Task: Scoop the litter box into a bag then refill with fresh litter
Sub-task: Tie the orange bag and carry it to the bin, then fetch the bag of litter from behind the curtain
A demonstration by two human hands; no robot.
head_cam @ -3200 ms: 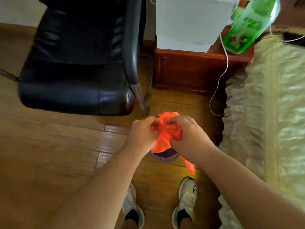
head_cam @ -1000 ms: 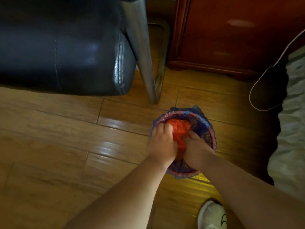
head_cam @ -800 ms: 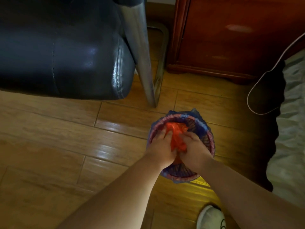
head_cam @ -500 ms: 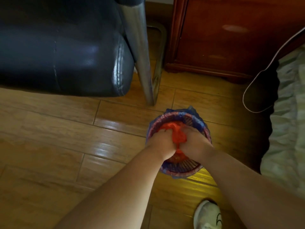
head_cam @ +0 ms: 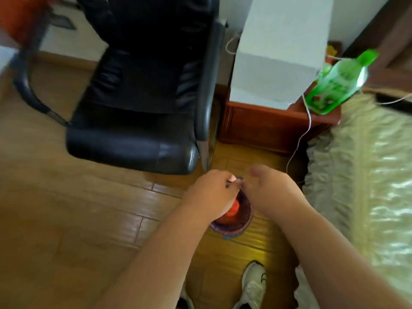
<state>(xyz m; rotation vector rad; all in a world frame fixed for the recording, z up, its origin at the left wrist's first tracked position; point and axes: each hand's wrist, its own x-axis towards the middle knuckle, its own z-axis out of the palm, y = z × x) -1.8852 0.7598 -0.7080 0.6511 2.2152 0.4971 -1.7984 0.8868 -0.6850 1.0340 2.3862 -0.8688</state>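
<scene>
Both hands above the small basket on the floor

The left hand is curled, its fingertips pinching a dark scrap at the basket's far rim; what the scrap is I cannot tell. The right hand hangs loosely open just beside it, gripping nothing that I can see. Directly below and between the 2 hands sits the small woven basket, with the orange bag bunched inside, in front of the black chair and near the bed's edge.
</scene>
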